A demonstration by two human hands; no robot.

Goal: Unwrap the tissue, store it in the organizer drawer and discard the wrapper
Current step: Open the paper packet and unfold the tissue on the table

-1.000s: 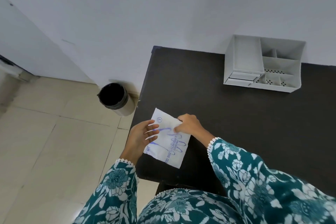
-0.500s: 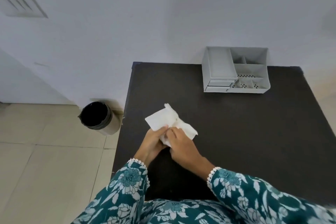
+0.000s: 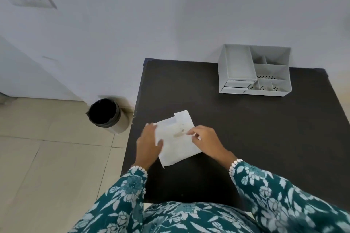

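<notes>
Tissue packet [image 3: 177, 141] lay flat on the dark table [image 3: 246, 128] under both hands, plain pale side up with a brownish strip, probably a seal, near its middle; a second earlier the printed blue side faced up, and half a second earlier it was bunched up off the surface between the two hands. So it got flipped and flattened, likely to reach the seal; unwrapping looked barely begun and no loose tissue showed. A small flap stuck out at the packet's far edge, beyond the fingertips. Left hand [image 3: 149, 143] pressed the packet's left edge, fingers together and laid flat, thumb on top of the paper, pinning rather than gripping. Right hand [image 3: 205, 139] had thumb and forefinger pinched together at the strip's right end; whether they actually clamped the strip was blurred, cannot tell. Organizer [image 3: 254, 71] stood well beyond the right fingertips at the table's far edge by the wall, its drawer [image 3: 237, 84] at lower left looking closed. Bin [image 3: 107, 115] sat on the floor, left of the left fingers, just beside the table, open-topped.
</notes>
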